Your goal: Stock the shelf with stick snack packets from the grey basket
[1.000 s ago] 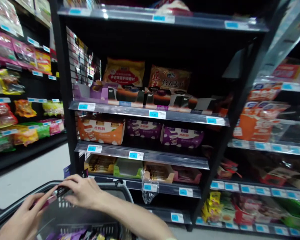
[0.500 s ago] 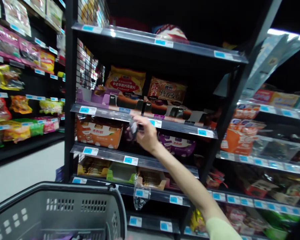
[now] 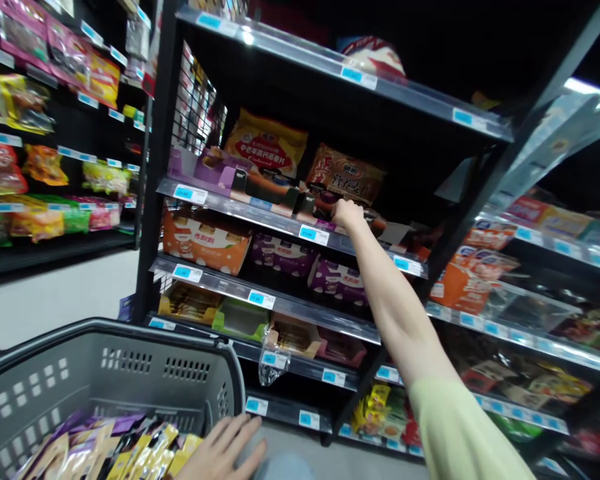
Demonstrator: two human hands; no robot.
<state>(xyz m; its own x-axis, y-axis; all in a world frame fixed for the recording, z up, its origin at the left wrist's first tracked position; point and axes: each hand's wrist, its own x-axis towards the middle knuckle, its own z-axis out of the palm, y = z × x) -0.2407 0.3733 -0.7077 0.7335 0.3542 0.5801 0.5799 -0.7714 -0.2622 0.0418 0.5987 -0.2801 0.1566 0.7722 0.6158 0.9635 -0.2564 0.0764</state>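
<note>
My right hand reaches out to the middle shelf, into a dark open display box in front of a brown cereal bag. Its fingers curl downward, and whatever they hold is hidden. Low in the view, my left hand is open with fingers spread, beside the grey shopping basket. Inside the basket lie several slim sachets in yellow, purple and tan. A yellow and red cereal bag stands left of the brown one.
Below the reaching arm, an orange carton and purple cup packs fill a lower shelf. Under these are small open boxes. Bagged snacks hang at left, and more goods line the right-hand shelves.
My right hand has gone from in front of the shelf edge, with a small blurred dark item, up and right into the display box. My left hand and the sachets have come into clearer view.
</note>
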